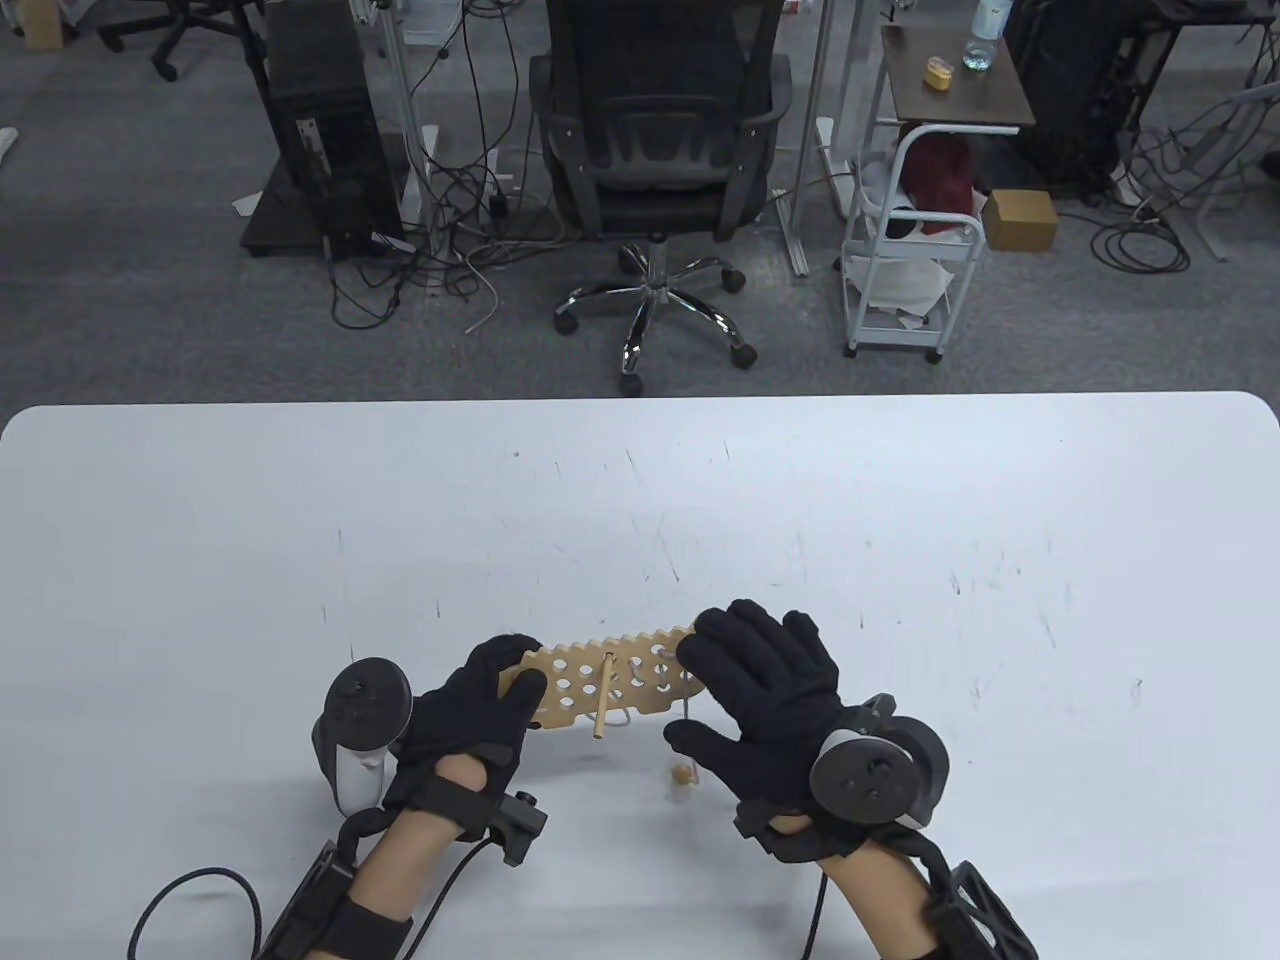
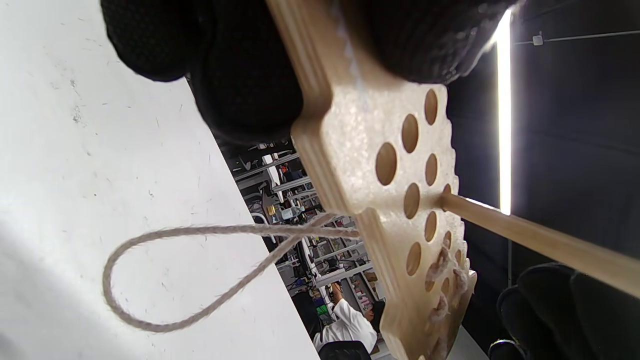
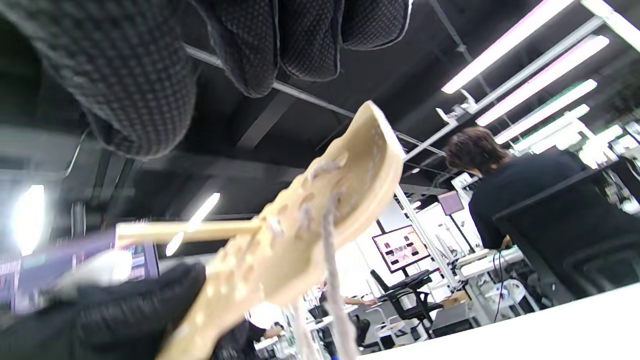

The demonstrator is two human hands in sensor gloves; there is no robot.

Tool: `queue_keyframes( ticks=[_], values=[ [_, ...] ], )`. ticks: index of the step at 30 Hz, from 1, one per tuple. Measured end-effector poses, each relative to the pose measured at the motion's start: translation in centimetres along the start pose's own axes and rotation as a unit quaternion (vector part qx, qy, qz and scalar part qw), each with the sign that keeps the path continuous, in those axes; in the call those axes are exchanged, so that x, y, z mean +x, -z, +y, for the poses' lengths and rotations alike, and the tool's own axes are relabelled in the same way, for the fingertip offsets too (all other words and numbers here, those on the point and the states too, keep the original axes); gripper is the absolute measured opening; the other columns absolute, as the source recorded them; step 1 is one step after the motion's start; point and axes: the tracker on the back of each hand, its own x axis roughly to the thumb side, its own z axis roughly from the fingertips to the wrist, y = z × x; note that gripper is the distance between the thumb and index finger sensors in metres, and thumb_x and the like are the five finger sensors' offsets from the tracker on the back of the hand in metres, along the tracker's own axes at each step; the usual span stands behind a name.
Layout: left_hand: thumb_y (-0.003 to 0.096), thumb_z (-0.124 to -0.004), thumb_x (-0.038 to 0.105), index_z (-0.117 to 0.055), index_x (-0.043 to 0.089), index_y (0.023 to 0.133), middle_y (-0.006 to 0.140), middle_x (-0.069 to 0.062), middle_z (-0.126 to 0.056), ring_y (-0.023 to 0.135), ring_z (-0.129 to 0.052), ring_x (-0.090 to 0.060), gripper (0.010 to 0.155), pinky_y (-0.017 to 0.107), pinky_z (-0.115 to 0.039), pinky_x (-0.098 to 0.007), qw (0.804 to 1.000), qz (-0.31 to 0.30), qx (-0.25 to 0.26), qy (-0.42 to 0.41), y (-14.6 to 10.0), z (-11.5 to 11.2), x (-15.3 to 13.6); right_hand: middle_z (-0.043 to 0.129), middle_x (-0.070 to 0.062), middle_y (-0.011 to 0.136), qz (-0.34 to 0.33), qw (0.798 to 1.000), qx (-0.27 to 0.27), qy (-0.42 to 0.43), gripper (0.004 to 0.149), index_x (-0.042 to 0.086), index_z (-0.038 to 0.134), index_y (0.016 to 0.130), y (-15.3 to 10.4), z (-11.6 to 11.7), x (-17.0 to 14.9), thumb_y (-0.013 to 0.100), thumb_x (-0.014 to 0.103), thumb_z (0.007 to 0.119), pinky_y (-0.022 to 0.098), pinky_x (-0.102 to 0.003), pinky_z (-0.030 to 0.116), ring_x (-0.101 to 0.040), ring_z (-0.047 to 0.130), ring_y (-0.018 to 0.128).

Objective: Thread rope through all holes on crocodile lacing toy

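The left hand (image 1: 470, 725) grips the left end of the board (image 1: 600, 680), thumb on top and fingers beneath, holding it above the surface (image 1: 900, 500) between the two hands. A wooden needle (image 1: 604, 697) sticks through a hole near the board's middle, its tip pointing toward the person. Below the board, a loop of rope (image 2: 165, 280) hangs down to the surface, seen from the left wrist. Rope already laces several holes at the board's right end. The right hand (image 1: 765, 705) sits at that end, fingers spread and relaxed, gripping nothing that shows. A small bead (image 1: 682, 773) dangles on the rope just left of its thumb.
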Motion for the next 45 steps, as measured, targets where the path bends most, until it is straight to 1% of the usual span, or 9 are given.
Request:
queue_keyframes(
  ticks=[3, 7, 14, 20, 23, 26, 37, 45],
  values=[
    [0.0392, -0.080, 0.044, -0.073, 0.025, 0.088, 0.072, 0.002, -0.093, 0.049, -0.099, -0.022, 0.053, 0.059, -0.076, -0.048, 1.000, -0.004, -0.009, 0.004, -0.2, -0.5, 0.2, 0.061, -0.007, 0.110, -0.017, 1.000, 0.009, -0.004, 0.067, 0.026, 0.070, 0.099, -0.1, 0.5, 0.8, 0.040, 0.046, 0.096, 0.069, -0.067, 0.027, -0.038, 0.046, 0.102],
    [0.0392, -0.081, 0.045, -0.074, 0.025, 0.088, 0.072, 0.002, -0.093, 0.048, -0.100, -0.021, 0.054, 0.058, -0.077, -0.048, 1.000, -0.009, -0.025, 0.009, -0.4, -1.3, 0.6, 0.060, -0.006, 0.111, -0.043, 0.998, 0.023, -0.036, 0.066, 0.028, 0.071, 0.098, -0.3, 1.2, 1.8, 0.040, 0.045, 0.096, 0.069, -0.068, 0.025, -0.037, 0.043, 0.103],
    [0.0393, -0.081, 0.045, -0.074, 0.024, 0.088, 0.072, 0.002, -0.094, 0.047, -0.101, -0.021, 0.054, 0.058, -0.078, -0.048, 0.999, -0.017, -0.048, 0.015, -0.8, -2.4, 1.0, 0.059, -0.007, 0.112, -0.059, 0.996, 0.034, -0.055, 0.064, 0.030, 0.072, 0.097, -0.5, 1.6, 2.4, 0.039, 0.042, 0.097, 0.069, -0.068, 0.023, -0.038, 0.042, 0.104],
    [0.0393, -0.080, 0.046, -0.074, 0.024, 0.088, 0.071, 0.003, -0.094, 0.046, -0.102, -0.020, 0.054, 0.056, -0.080, -0.048, 0.998, -0.021, -0.061, 0.020, -1.0, -3.0, 1.1, 0.062, -0.007, 0.110, -0.063, 0.996, 0.037, -0.059, 0.057, 0.031, 0.077, 0.093, -0.4, 1.7, 2.6, 0.040, 0.039, 0.097, 0.069, -0.069, 0.024, -0.038, 0.043, 0.104],
    [0.0395, -0.080, 0.046, -0.074, 0.024, 0.088, 0.071, 0.003, -0.094, 0.046, -0.102, -0.020, 0.054, 0.056, -0.080, -0.048, 0.997, -0.022, -0.064, 0.020, -1.0, -3.2, 1.1, 0.067, -0.005, 0.109, -0.063, 0.996, 0.040, -0.057, 0.049, 0.031, 0.083, 0.089, -0.4, 1.7, 2.6, 0.042, 0.036, 0.095, 0.068, -0.069, 0.025, -0.037, 0.044, 0.104],
    [0.0393, -0.080, 0.046, -0.074, 0.024, 0.088, 0.071, 0.002, -0.094, 0.046, -0.102, -0.020, 0.054, 0.056, -0.080, -0.048, 0.997, -0.020, -0.067, 0.023, -1.0, -3.2, 1.1, 0.072, -0.005, 0.106, -0.063, 0.996, 0.036, -0.053, 0.041, 0.032, 0.089, 0.084, -0.4, 1.7, 2.6, 0.043, 0.034, 0.094, 0.068, -0.069, 0.026, -0.037, 0.047, 0.103],
    [0.0393, -0.081, 0.046, -0.074, 0.025, 0.088, 0.071, 0.002, -0.094, 0.047, -0.102, -0.020, 0.054, 0.057, -0.079, -0.048, 0.998, -0.005, -0.054, 0.026, -0.6, -2.7, 0.2, 0.086, -0.009, 0.097, -0.062, 0.997, 0.030, -0.046, 0.041, 0.032, 0.089, 0.083, -0.4, 1.6, 2.6, 0.043, 0.032, 0.092, 0.069, -0.069, 0.032, -0.039, 0.060, 0.099],
    [0.0392, -0.081, 0.045, -0.074, 0.024, 0.088, 0.072, 0.002, -0.093, 0.047, -0.101, -0.021, 0.054, 0.058, -0.078, -0.048, 0.999, 0.010, -0.035, 0.022, -0.1, -1.8, -0.8, 0.086, -0.014, 0.097, -0.046, 0.998, 0.014, -0.034, 0.041, 0.031, 0.089, 0.084, -0.2, 0.9, 2.2, 0.043, 0.030, 0.091, 0.069, -0.070, 0.034, -0.044, 0.065, 0.095]
  ],
)
